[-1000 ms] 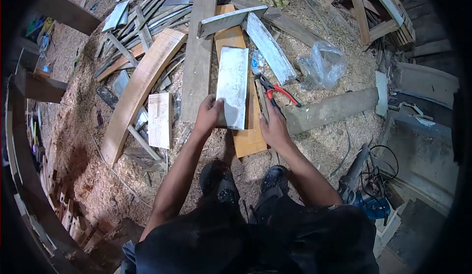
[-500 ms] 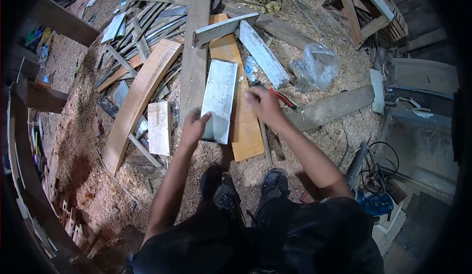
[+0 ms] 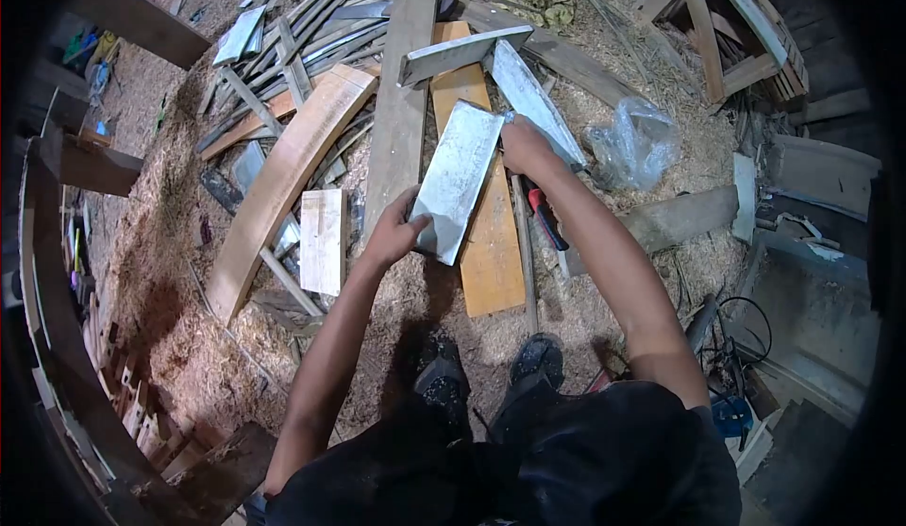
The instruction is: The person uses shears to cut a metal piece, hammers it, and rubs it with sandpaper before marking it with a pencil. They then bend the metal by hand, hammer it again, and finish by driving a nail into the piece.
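A white-painted wooden board (image 3: 459,172) is held tilted in front of me, above the sawdust-covered ground. My left hand (image 3: 394,232) grips its lower left edge, thumb on the painted face and fingers behind. At the upper right corner, my right hand (image 3: 528,149) is closed on the board's edge, its fingertips partly hidden. Beneath the board lies an orange-brown plank (image 3: 493,267), partly covered by it. A tool with red and black handles (image 3: 547,220) rests below my right forearm. Two more white-painted pieces, one crosswise (image 3: 462,54) and one slanting (image 3: 533,97), lie just beyond.
Left of my hands are a long curved plank (image 3: 288,186) and a short pale board (image 3: 323,243). A grey plank (image 3: 396,101) runs away from me. To the right lie a clear plastic bag (image 3: 642,144) and a blue power tool (image 3: 731,417).
My right hand has moved up to the white board's upper right corner. The board has tilted clockwise, its top leaning right, with my left hand still on it.
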The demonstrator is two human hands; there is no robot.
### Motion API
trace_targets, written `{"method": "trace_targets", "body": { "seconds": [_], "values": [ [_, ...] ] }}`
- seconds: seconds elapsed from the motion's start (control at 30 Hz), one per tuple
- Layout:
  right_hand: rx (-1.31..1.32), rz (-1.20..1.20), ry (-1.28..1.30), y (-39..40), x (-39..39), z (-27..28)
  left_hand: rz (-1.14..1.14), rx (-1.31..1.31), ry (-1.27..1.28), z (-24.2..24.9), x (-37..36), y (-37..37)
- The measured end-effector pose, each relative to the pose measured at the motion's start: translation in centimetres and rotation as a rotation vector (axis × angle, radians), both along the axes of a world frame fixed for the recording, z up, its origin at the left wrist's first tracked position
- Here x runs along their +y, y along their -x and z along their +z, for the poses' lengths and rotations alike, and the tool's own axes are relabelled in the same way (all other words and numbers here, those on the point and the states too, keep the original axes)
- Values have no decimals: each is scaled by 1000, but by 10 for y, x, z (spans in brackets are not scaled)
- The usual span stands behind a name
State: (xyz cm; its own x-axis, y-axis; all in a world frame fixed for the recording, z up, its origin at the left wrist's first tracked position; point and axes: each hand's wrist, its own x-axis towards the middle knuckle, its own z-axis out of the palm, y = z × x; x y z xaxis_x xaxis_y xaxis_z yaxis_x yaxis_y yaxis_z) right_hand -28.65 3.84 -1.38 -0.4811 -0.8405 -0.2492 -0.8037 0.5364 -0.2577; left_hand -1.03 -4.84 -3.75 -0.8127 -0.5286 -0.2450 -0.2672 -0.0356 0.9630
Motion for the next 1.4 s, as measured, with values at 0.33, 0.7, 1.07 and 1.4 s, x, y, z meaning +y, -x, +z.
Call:
{"method": "trace_targets", "body": {
  "seconds": [0.33, 0.7, 1.07, 1.4],
  "values": [
    [-260, -72, 458, -27, 21, 43, -13, -360, 215, 32, 20, 7],
    [2, 208, 492, -97, 35, -19, -58, -324, 157, 27, 58, 14],
    [43, 410, 327, -45, -16, -10, -50, -394, 123, 38, 60, 16],
    [-110, 344, 345, -19, -41, -22, 86, -450, 30, 25, 57, 25]
  ]
}}
